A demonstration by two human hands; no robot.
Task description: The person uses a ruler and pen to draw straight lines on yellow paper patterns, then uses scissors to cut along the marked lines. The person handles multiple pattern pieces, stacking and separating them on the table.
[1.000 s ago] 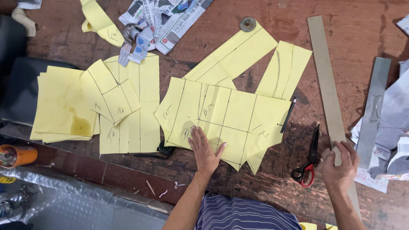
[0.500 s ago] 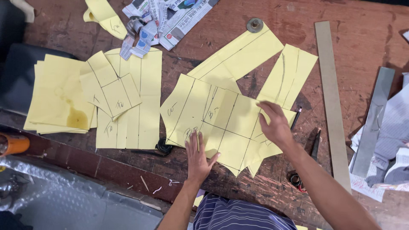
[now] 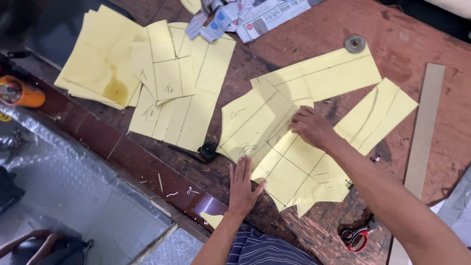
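**Two flat hands on a spread of yellow pattern pieces**

We see both of the person's hands resting palm down, fingers spread, grasping nothing. The left hand lies at the near edge of the worn reddish-brown wooden bench, its fingertips touching the lower corner of the nearest group of pale yellow paper pattern pieces. The right hand presses flat on the middle of that same group, where pencil lines and small marks cross the sheets.

We count three groups of yellow sheets. The one under the hands holds several overlapping pieces; the exact number cannot be told, because they overlap. A second group lies to the left, well apart from the hands. A third, a loose stack with a brownish stain, sits farther left, near the bench edge.

We count one pair of red-handled scissors near the person's right forearm, one long flat wooden ruler at the right, one small round metal weight on the upper corner of a long yellow strip, and one black round object just beside the nearest group. One orange cylinder lies at the far left. Folded newspapers lie at the top.
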